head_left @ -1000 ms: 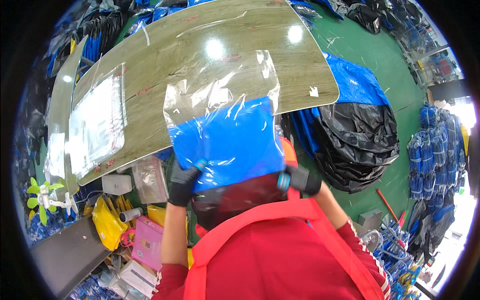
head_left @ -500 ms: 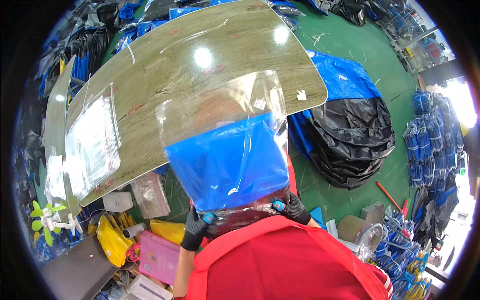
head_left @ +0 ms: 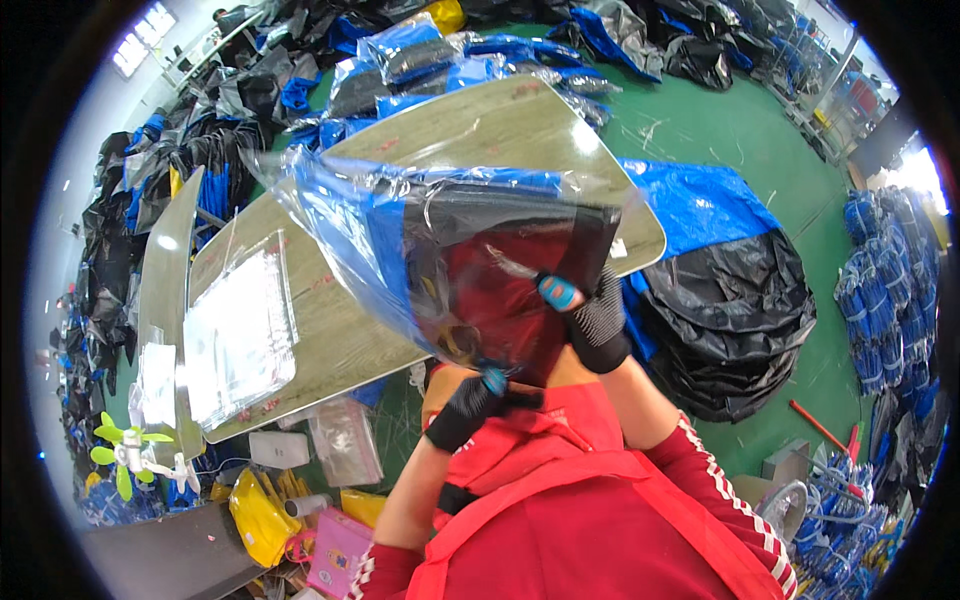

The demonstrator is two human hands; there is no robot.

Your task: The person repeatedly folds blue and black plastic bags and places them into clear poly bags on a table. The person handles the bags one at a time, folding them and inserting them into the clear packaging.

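Note:
A clear plastic bag holding a folded blue and black sheet (head_left: 375,255) is tilted up over the table in front of me. Its dark, glossy side shows a red reflection. My left hand (head_left: 468,410), in a dark glove with a blue thumb tip, is closed on the bag's lower edge. At its right side, my right hand (head_left: 598,325) grips it, the blue-tipped thumb lying on the near face. The fingers behind the bag are hidden. Below the bag is the wood-patterned table (head_left: 350,325).
Flat clear bags (head_left: 240,335) lie on the table's left part. Right of it is a pile of blue and black sheets (head_left: 725,310). Wrapped packages (head_left: 420,60) are heaped beyond. A small green fan (head_left: 127,455) stands lower left. Bundled blue items (head_left: 880,290) are stacked at right.
The bag has been raised and turned, from blue face up near my body to tilted with its dark side toward me. Both hands rose with it; my view shifted.

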